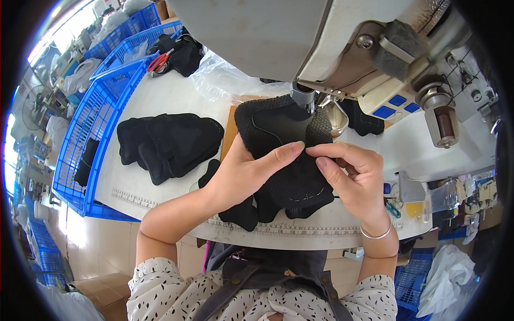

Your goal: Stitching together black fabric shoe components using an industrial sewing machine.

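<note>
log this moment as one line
left hand: holds black fabric piece; right hand: touching it; ahead: sewing machine; left: fabric pile

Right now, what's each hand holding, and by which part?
The left hand holds black fabric by its left side, thumb on top; whether the right hand pinches it is unclear.

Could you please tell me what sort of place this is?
Probably a sewing workshop or factory. A large sewing machine stands at the table, where black pieces that look like fabric lie piled, and blue plastic crates stand at the left.
</note>
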Demonstrator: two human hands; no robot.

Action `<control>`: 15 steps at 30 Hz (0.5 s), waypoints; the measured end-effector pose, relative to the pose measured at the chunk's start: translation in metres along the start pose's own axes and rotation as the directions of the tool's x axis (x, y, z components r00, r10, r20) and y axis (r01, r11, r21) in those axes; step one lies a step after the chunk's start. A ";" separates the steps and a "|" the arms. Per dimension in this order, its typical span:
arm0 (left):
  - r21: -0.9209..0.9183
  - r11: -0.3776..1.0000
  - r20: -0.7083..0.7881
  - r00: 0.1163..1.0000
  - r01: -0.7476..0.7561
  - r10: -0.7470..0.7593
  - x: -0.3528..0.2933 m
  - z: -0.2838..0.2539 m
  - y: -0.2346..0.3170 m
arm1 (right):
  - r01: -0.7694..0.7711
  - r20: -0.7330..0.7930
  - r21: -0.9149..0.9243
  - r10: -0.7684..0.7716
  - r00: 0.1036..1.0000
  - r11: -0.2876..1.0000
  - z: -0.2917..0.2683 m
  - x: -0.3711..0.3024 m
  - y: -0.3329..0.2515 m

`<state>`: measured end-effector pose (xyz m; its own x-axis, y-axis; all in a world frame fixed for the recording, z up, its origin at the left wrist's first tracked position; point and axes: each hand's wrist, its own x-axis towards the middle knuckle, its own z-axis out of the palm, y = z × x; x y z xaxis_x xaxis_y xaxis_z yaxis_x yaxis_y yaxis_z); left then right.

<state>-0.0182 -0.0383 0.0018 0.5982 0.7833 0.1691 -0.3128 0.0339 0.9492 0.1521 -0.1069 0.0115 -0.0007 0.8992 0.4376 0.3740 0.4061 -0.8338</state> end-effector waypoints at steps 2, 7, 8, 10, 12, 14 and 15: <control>0.023 1.000 -0.002 1.000 -0.008 0.008 0.000 -0.001 -0.002 | 0.020 0.005 0.001 -0.020 1.000 1.000 -0.001 0.001 0.002; 0.038 0.988 -0.012 0.989 0.151 -0.150 0.001 -0.006 0.007 | 0.070 -0.009 -0.051 -0.071 0.997 0.996 0.001 0.000 0.000; -0.005 0.989 0.001 0.989 0.148 -0.148 0.000 -0.006 0.008 | 0.081 -0.010 -0.078 -0.082 0.997 0.994 0.001 -0.001 -0.002; -0.049 0.989 0.012 0.990 0.142 -0.141 -0.001 -0.005 0.008 | 0.118 0.037 -0.170 -0.113 0.993 0.978 -0.002 -0.003 -0.003; -0.041 0.995 0.017 0.996 0.090 -0.090 -0.001 -0.004 0.005 | 0.098 0.027 -0.177 -0.095 0.995 0.979 -0.001 -0.004 -0.007; -0.030 0.996 0.003 0.997 0.078 -0.078 0.000 -0.005 0.004 | 0.072 0.015 -0.186 -0.071 0.997 0.980 0.001 -0.003 -0.008; -0.017 0.997 -0.005 0.998 0.069 -0.069 0.001 -0.006 0.003 | 0.098 0.003 -0.197 -0.099 0.995 0.976 0.002 -0.003 -0.005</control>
<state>-0.0223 -0.0336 0.0033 0.6147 0.7821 0.1022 -0.2834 0.0981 0.9540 0.1485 -0.1112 0.0143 -0.0410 0.8549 0.5172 0.5473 0.4523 -0.7042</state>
